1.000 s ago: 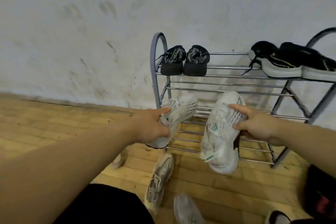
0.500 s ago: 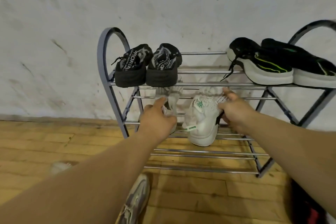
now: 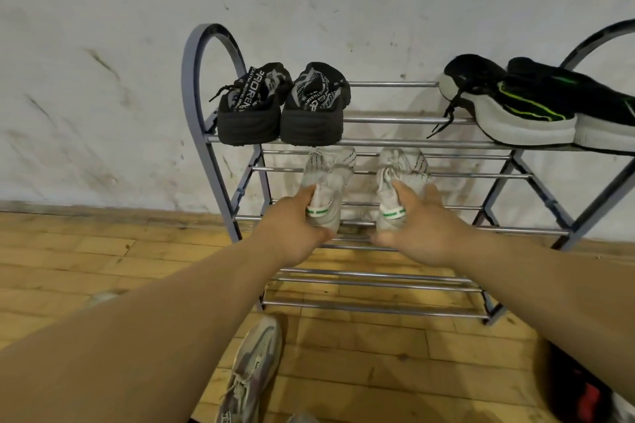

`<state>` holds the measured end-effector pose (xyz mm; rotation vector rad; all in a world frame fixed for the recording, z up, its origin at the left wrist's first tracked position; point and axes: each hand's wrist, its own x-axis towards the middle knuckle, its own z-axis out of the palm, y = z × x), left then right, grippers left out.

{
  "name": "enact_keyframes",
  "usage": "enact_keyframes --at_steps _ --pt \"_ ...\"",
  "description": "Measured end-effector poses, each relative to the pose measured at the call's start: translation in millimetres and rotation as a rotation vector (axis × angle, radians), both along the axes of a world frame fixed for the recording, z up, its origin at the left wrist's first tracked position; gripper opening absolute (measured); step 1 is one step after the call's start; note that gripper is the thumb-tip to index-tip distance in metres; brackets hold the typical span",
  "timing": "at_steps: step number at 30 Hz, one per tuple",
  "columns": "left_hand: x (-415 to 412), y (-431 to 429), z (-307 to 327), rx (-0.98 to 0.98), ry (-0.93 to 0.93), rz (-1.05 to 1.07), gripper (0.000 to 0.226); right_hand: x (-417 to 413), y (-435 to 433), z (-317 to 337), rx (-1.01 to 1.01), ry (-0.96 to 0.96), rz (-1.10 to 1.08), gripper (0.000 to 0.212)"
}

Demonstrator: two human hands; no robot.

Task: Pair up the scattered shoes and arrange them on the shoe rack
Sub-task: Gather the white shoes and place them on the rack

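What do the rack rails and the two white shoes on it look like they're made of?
The rack rails look like bare polished metal tubing, judging by their bright streak highlights. The left white shoe and right white shoe seem to have matte knit fabric uppers, with a fine woven texture showing. Their heel tabs are probably printed webbing.

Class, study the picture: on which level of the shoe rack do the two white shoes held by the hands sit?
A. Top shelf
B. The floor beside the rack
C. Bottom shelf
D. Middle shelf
D: the left hand grips the left white shoe and the right hand the right white shoe, both on the middle shelf, under the top shelf.
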<state>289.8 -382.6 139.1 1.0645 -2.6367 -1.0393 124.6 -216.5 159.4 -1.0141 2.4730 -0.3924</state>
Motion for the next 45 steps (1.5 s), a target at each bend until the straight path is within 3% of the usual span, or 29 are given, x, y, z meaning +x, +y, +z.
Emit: enact_keyframes --at_steps 2,4,7,10,13,18,24,35,45 --pt "2.8 -2.7 -0.5 -0.049 -0.010 0.028 0.096 4.7 -2.7 -6.7 0.018 0.043 -0.024 0.113" --pt "8.4 -13.0 -5.6 -0.065 -0.034 0.081 0.095 7.9 -10.8 -13.6 -0.070 0.066 -0.080 0.101" --pt "25.3 -22.2 -4.3 -0.068 -0.029 0.170 0.079 16.4 -23.0 -18.8 -0.189 0.045 -0.106 0.084" --pt "43.2 -28.7 -4.9 -0.076 0.011 0.264 0.060 25.0 -37.3 -23.6 -0.265 0.010 -0.073 0.087" --pt "52.2 -30.1 -4.3 -0.126 0.049 0.265 0.072 37.0 -50.5 -28.2 -0.261 -0.008 -0.004 0.092" --pt "58.0 -31.4 -3.0 -0.108 0.112 0.235 0.063 51.5 -69.6 -30.8 -0.282 -0.005 0.042 0.087" --pt "69.6 -37.1 -6.2 -0.108 0.103 0.187 0.079 66.1 -85.3 -31.2 -0.292 -0.010 0.180 0.087" --pt "71.9 -41.0 -4.2 -0.117 0.255 0.240 0.069 70.1 -85.0 -27.5 -0.271 0.104 0.234 0.075" --pt "72.0 -39.3 -2.9 -0.126 0.240 0.246 0.065 64.4 -85.2 -34.7 -0.313 0.141 0.196 0.077"
